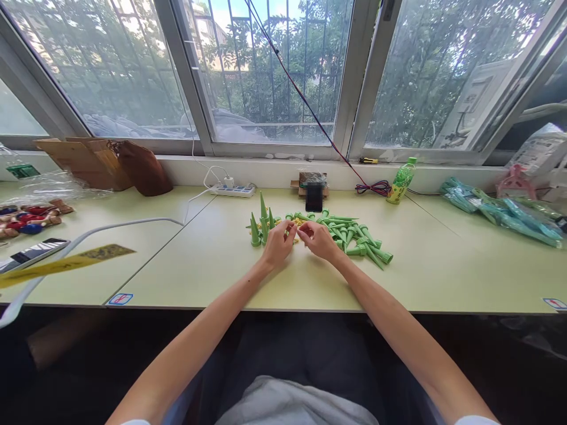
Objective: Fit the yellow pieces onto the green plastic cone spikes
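My left hand (280, 241) and my right hand (318, 238) meet fingertip to fingertip above the table (305, 289). Both have their fingers pinched, and whatever lies between them is too small to make out. Just left of my left hand, several green pointed cones (254, 230) stand upright on their wide ends. To the right of my right hand, many more green cones (372, 251) lie in a loose heap. Small yellow pieces (279, 222) are scattered behind my hands, partly hidden by them.
Behind the heap, a dark phone (314, 196) leans against a small box. A power strip (233, 190), a drink bottle (401, 180) and coiled wire (372, 188) sit along the window side. A white curved arm (119, 224) with yellow tape crosses the left. Bagged items (505, 212) lie right.
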{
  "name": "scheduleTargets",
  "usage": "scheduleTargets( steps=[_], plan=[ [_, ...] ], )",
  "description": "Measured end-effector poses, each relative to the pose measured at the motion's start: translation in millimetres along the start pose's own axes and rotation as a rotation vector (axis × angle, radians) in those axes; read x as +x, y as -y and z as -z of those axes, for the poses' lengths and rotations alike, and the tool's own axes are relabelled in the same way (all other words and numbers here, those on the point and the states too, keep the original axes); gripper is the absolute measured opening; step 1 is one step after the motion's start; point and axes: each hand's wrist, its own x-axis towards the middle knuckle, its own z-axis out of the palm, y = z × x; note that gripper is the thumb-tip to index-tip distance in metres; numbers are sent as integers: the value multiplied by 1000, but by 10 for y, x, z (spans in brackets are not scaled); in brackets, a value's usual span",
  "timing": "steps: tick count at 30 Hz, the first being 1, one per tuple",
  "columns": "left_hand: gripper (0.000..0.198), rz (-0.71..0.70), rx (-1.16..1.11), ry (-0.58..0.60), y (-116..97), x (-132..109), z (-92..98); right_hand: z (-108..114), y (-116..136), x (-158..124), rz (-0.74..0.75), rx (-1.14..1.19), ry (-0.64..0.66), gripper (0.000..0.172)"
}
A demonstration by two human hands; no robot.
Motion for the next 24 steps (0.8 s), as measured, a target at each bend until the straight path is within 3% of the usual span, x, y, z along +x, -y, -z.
scheduleTargets(
  steps=[15, 24],
  plan=[
    [23, 3, 31, 10, 12, 0, 24, -17, 38, 2, 19, 34, 1, 19],
    [25, 25, 2, -4, 13, 5, 18, -24, 38, 19, -67, 169, -6, 18]
  ],
)
